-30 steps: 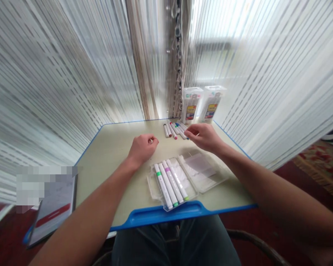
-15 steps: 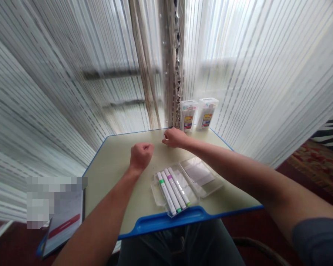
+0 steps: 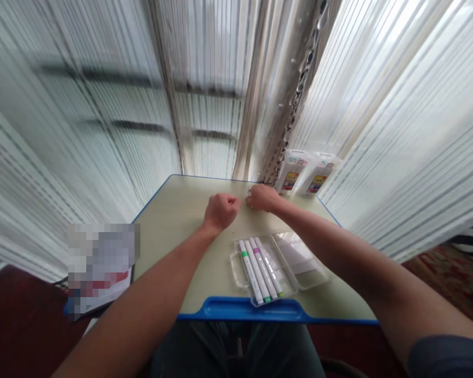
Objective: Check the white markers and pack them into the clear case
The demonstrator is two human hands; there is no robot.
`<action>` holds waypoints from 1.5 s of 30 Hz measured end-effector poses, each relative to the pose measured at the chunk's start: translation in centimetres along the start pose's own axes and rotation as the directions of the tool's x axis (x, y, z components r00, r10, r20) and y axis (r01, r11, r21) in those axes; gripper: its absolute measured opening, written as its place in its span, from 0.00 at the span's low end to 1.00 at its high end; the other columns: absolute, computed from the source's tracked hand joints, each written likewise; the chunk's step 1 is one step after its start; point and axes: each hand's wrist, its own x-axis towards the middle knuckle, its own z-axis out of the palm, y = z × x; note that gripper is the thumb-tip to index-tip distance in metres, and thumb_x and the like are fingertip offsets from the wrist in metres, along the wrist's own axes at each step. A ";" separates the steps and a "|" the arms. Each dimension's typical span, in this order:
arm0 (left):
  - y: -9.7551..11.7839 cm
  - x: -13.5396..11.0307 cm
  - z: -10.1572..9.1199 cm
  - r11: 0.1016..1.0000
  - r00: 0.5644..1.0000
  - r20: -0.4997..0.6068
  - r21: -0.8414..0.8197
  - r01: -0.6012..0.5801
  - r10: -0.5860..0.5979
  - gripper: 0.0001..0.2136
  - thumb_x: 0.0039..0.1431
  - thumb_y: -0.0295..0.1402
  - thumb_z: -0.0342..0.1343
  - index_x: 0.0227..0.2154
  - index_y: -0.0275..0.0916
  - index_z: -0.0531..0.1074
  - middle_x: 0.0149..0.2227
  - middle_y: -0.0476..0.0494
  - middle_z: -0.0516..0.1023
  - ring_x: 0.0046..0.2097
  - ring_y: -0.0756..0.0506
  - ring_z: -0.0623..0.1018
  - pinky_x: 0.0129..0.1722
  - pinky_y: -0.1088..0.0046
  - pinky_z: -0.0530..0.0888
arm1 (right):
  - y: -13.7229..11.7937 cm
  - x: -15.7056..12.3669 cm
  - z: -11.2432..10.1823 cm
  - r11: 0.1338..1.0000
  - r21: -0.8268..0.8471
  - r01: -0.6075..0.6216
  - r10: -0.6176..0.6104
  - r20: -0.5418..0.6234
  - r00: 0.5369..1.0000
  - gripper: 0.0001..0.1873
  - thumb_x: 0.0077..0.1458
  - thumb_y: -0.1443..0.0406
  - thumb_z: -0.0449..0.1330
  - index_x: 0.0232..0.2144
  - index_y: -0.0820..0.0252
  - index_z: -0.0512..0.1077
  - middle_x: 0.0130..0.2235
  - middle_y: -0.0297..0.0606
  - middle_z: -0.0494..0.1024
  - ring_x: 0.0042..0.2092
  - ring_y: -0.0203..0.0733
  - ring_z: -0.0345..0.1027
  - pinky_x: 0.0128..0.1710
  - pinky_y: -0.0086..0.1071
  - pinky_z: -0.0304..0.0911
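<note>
At the far edge of the table point(image 3: 173, 210), my right hand point(image 3: 263, 198) lies knuckles-up with its fingers curled under. A small pale tip point(image 3: 249, 192) pokes out on its left side, but I cannot tell what the grip closes on. My left hand point(image 3: 220, 210) rests just beside it, balled into a fist with nothing showing. Nearer me, an open clear case point(image 3: 236, 265) holds a row of white markers point(image 3: 260, 265) with green and purple bands. Two upright marker boxes point(image 3: 290, 172) stand just beyond the right hand.
</note>
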 end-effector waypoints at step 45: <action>4.0 -2.5 0.7 0.491 0.914 0.403 -0.786 0.375 -0.052 0.15 0.57 0.43 0.62 0.32 0.34 0.77 0.24 0.49 0.71 0.20 0.55 0.66 0.19 0.78 0.60 | 3.8 -13.1 2.6 0.440 0.747 0.498 -0.151 -0.485 0.861 0.11 0.62 0.58 0.61 0.38 0.60 0.76 0.27 0.35 0.77 0.24 0.34 0.67 0.22 0.28 0.60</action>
